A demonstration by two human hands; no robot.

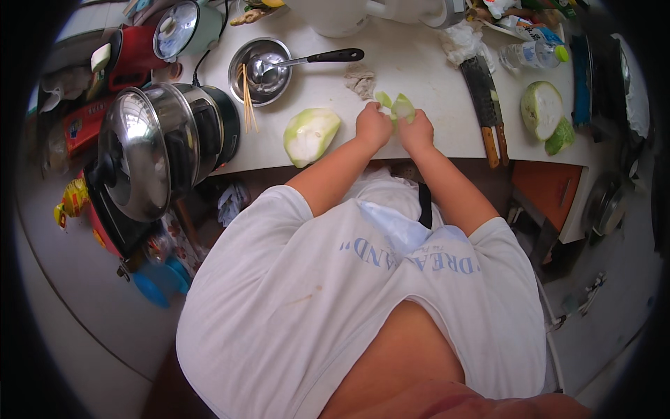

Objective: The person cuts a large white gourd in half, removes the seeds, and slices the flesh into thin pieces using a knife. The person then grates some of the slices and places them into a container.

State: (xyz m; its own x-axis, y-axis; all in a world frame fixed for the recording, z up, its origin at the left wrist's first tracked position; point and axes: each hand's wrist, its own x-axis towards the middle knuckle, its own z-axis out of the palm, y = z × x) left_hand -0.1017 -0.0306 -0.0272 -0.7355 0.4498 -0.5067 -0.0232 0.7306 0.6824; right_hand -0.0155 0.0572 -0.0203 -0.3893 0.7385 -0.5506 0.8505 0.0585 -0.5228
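Observation:
Near the counter's front edge, my left hand (pixel 374 125) and my right hand (pixel 417 128) are side by side with fingers curled around pieces of green peel (pixel 403 107). One piece stands up from the right hand; another (pixel 383 98) shows just above the left. How the fingertips grip is partly hidden. A peeled pale green gourd or melon piece (pixel 311 137) lies left of my hands, cut face up. Farther right, a cleaver (pixel 477 86) and a wooden-handled knife (pixel 501 133) lie together. An unpeeled cut gourd (pixel 542 111) lies beyond them, a green peel piece (pixel 560 137) beside it.
A steel bowl (pixel 236 57) holds a black-handled ladle (pixel 335 56) and chopsticks (pixel 247 97). A crumpled cloth (pixel 360 80) lies beyond my hands. A lidded steel pot (pixel 138 152) stands left; a plastic bottle (pixel 531 54) lies back right.

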